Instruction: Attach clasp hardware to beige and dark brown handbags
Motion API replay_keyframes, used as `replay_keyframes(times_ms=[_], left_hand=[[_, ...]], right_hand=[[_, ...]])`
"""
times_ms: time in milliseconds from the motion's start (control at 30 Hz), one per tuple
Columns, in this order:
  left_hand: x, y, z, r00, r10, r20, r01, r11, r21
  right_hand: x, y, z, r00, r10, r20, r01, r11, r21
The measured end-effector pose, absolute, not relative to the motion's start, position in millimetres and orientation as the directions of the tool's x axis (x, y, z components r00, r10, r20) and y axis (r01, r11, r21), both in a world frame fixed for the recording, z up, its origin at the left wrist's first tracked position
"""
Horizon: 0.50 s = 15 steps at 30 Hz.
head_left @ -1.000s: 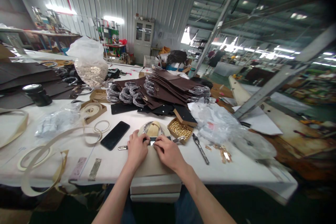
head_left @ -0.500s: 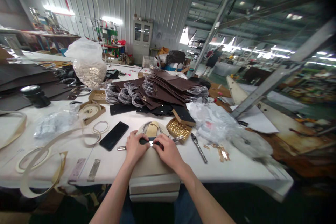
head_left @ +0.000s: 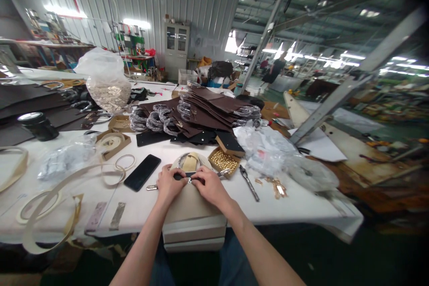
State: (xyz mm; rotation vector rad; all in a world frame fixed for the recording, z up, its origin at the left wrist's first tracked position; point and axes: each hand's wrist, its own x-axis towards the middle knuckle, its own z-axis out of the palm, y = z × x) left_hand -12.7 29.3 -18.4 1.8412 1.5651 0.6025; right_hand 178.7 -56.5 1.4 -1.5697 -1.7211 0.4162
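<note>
A beige handbag [head_left: 192,208] lies at the table's front edge, its flat side up and its lower part hanging toward my lap. A black strap [head_left: 190,173] crosses its upper part, with metal ends showing beyond both hands. My left hand [head_left: 169,184] pinches the strap from the left, thumb and fingers pressed together. From the other side, my right hand [head_left: 210,186] grips it the same way. Between my fingertips sits a small shiny metal piece [head_left: 189,180]; its exact form is too small to make out. Behind the strap stands the bag's plastic-wrapped handle, around a beige tab [head_left: 191,161].
Right of the bag are a box of gold-coloured studs [head_left: 223,160], a dark metal tool [head_left: 249,183] and loose gold fittings [head_left: 278,187]. A phone [head_left: 142,172] and tape rolls [head_left: 38,205] lie left. Brown bag pieces [head_left: 208,109] are piled behind.
The camera view has shifted slightly, so the scene sits a little further left. Both hands stay at the strap, with only small finger movement around the metal piece.
</note>
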Motion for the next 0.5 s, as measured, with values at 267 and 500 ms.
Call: replay_keyframes(times_ms=[267,500], left_hand=[[-18.7,28.9,-19.1,0.238,0.968,-0.083,0.649,-0.096,0.754],[-22.5,34.9,-26.2,0.26,0.963,-0.075,0.636,-0.113,0.764]], right_hand=[[178.2,-54.5,0.2,0.077,0.955,0.287,0.709,0.15,-0.689],[175.8,-50.9,4.8,0.122,0.965,0.233,0.716,0.077,-0.694]])
